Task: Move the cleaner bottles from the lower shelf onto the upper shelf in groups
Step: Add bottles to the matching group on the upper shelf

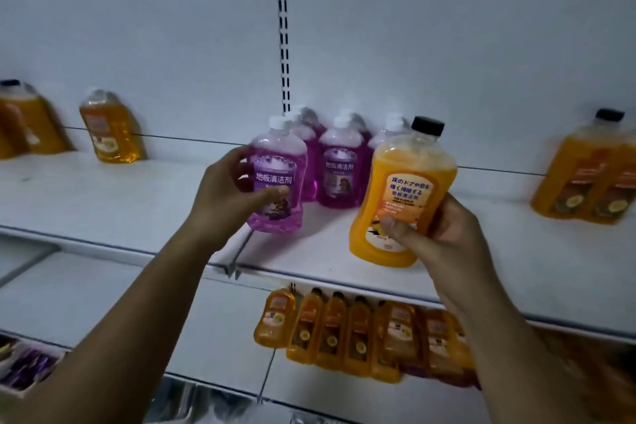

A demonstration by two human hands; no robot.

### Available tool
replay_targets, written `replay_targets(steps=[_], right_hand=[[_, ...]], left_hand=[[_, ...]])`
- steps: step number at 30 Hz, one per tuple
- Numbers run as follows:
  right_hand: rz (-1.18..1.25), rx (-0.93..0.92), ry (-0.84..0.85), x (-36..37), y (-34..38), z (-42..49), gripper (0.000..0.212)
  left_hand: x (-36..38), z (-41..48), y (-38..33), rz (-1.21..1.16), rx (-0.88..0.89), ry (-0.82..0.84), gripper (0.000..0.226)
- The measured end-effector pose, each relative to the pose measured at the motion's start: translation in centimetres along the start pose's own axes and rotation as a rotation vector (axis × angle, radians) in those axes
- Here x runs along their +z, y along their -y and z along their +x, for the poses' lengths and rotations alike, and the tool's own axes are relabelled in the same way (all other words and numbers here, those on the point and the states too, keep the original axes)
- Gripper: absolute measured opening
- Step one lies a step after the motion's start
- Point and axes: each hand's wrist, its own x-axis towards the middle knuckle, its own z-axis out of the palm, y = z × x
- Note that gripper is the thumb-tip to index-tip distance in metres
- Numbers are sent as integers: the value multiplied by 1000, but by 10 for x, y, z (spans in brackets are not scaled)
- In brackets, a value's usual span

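Head view: I see both arms raised to the upper shelf [103, 196]. The left hand [230, 189] has its grip closed round a purple bottle [277, 179], thumb across the label and fingers behind it. That bottle is upright with a white cap, just in front of and left of the purple group [339, 175] that stands at the back panel. I cannot tell whether its base touches the shelf.

The right hand [444, 234] has its grip wrapped round the lower half of an orange bottle [402, 196], thumb pressed on the label. The bottle has a black cap, leans to the right, and its base hangs over the shelf's front edge, just right of the purple group.

Open shelf runs wide on both sides. To the left there is bare board as far as a single orange bottle [110, 129] and a large orange jug [24, 120] against the back. To the right there is bare board up to an orange pair [592, 169] near the frame edge. A seam [237, 255] between two shelf boards sits right below the purple bottle, in line with the slotted upright [283, 27].

Below the front edge a row of orange bottles [361, 334] stands packed side by side, partly hidden by the right forearm.
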Motion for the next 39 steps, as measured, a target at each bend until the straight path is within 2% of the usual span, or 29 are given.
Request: replay_targets(steps=[3, 10, 15, 21, 27, 32, 35, 39], right_hand=[[-9, 23, -16, 13, -7, 5, 49], [-43, 62, -31, 34, -15, 12, 54], [-85, 68, -44, 38, -19, 14, 52], [-110, 81, -46, 34, -24, 12, 50], [-132, 99, -37, 30, -27, 12, 51], [-134, 97, 3, 25, -29, 8, 54], [-104, 103, 53, 26, -28, 4, 55], [-39, 92, 185, 38, -23, -3, 55]], left_hand=[[3, 19, 18, 42, 20, 10, 66], [11, 42, 47, 194, 72, -13, 76], [14, 50, 52, 43, 42, 90, 75], [15, 52, 54, 43, 36, 97, 75], [15, 50, 53, 92, 12, 113, 91], [-6, 19, 33, 363, 56, 10, 96], [-25, -26, 20, 580, 82, -77, 87], [-51, -90, 7, 775, 21, -165, 78]])
